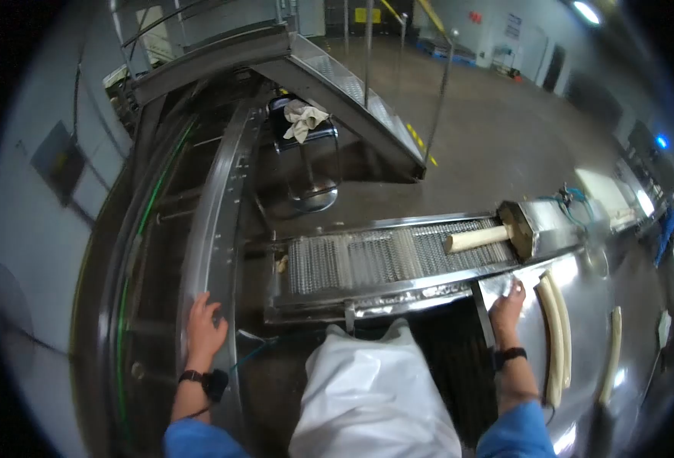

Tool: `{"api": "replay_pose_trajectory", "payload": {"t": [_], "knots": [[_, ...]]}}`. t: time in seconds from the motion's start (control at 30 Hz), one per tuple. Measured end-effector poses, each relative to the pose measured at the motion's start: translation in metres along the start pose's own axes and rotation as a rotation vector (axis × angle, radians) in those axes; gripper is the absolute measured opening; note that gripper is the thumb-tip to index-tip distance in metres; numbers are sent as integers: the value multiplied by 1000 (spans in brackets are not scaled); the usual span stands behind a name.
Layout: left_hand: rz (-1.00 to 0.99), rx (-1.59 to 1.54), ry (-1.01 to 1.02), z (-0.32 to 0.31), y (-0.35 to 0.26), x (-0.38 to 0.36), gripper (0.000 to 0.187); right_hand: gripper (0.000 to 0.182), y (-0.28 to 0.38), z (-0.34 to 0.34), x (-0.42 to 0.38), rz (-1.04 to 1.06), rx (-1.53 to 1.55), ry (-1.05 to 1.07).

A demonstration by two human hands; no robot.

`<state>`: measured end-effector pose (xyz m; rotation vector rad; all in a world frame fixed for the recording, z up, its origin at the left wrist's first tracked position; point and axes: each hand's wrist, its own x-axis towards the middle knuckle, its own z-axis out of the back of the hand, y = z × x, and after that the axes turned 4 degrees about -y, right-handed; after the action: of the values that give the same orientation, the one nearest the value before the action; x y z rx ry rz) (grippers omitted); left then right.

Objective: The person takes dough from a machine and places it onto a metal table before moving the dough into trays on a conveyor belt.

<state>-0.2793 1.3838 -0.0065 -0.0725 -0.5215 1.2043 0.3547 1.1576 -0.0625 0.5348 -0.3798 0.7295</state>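
Note:
My left hand is at the steel side rail of a long conveyor on the left, its fingers apart and holding nothing. My right hand is by the near left edge of a steel table. Its fingers look curled together, and whatever they may hold is hidden. Just right of it lie long pale dough ropes side by side. Ahead, a thick pale dough log sticks out of a steel machine's outlet onto a wire-mesh belt.
Another dough strip lies farther right on the table. A stool with a crumpled cloth stands beyond the belt. Metal stairs with handrails rise behind it. A white apron hangs in front of me.

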Motion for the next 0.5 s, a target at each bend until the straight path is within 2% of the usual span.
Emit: {"api": "replay_pose_trajectory", "payload": {"t": [0.03, 0.1, 0.17, 0.23, 0.27, 0.3, 0.37, 0.4, 0.43, 0.47, 0.5], "knots": [[13, -5, 13, 2, -2, 0, 29, 56, 18, -16, 6, 105, 124, 31], [28, 10, 19, 3, 0, 2, 31, 61, 74, -32, 19, 304, 145, 73], [22, 13, 35, 1, 0, 3, 34, 64, 126, -43, 34, 405, 224, 198], [38, 14, 32, 3, -1, 1, 38, 62, 156, -63, 45, 574, 104, 320], [10, -22, 9, -5, 7, 0, 38, 58, 177, -60, 54, 600, -91, 516], [17, -35, 8, -2, 5, -1, 37, 58, 169, -94, 58, 726, -195, 491], [16, -35, 13, -2, 8, -4, 38, 46, 201, -88, 59, 677, -262, 615], [40, -36, 13, -4, 9, -4, 38, 55, 181, -116, 60, 745, -196, 493], [50, -41, 15, -6, 13, -5, 38, 51, 166, -140, 65, 785, -265, 408], [92, -27, 0, -7, 17, -6, 38, 44, 181, -114, 63, 785, -349, 493], [52, -10, -10, -13, 20, -6, 38, 40, 156, -136, 64, 839, -302, 341]]}}
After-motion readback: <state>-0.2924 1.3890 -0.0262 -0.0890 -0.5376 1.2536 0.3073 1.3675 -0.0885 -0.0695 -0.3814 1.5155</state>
